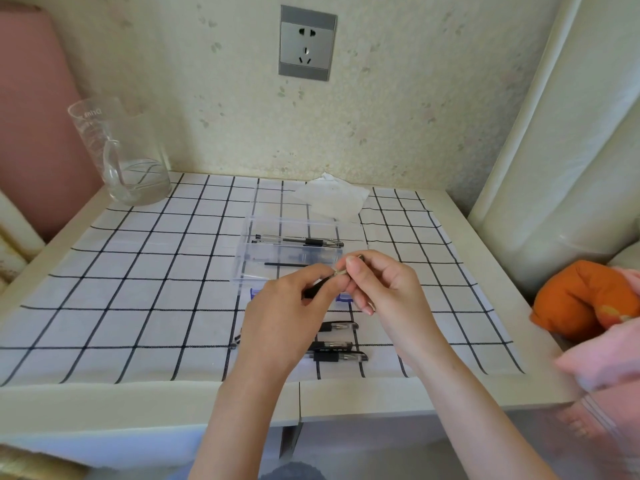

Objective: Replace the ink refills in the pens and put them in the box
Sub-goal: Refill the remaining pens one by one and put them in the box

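My left hand grips a pen by its black grip section, tip end pointing up and right. My right hand pinches the pen's metal tip between thumb and fingers; a thin part sticks out below its fingers. Both hands hover over the near edge of a clear plastic box with blue latches, open on the checked cloth. A black pen lies along the box's far side and a loose black refill lies inside it. Several more pens lie on the cloth under my hands.
A glass measuring jug with some water stands at the back left corner. A folded white tissue lies behind the box. An orange cushion and pink fabric press against the table's right edge. The wall with a socket is behind.
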`<action>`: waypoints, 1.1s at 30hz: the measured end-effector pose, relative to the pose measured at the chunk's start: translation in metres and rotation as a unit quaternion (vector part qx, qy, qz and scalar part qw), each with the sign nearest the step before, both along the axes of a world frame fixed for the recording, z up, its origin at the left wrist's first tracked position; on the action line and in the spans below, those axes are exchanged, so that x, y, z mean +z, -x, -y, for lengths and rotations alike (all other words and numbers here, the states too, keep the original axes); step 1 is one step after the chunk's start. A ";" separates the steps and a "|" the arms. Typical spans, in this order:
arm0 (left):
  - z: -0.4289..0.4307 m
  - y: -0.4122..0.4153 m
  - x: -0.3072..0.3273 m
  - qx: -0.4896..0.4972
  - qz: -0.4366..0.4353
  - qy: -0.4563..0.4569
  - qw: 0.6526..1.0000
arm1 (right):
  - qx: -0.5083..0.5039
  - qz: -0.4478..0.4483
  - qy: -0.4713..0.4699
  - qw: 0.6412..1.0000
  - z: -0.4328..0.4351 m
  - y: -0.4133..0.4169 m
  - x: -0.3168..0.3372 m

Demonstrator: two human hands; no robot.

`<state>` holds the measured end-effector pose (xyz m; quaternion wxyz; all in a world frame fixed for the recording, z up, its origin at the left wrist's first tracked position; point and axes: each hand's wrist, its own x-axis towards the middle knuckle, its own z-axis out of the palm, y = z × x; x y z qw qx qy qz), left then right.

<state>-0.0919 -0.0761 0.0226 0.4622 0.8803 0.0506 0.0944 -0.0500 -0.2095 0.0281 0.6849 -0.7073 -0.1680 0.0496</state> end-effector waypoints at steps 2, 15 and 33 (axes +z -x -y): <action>-0.003 -0.001 -0.003 -0.002 -0.010 -0.008 1.000 | -0.006 -0.013 -0.002 1.000 0.003 -0.001 -0.001; -0.007 -0.004 -0.007 0.006 0.007 0.092 0.996 | -0.019 -0.084 0.388 0.918 0.045 0.000 -0.034; -0.002 -0.004 -0.004 -0.034 0.008 0.131 0.991 | -0.071 -0.170 -0.038 0.982 -0.005 0.003 -0.009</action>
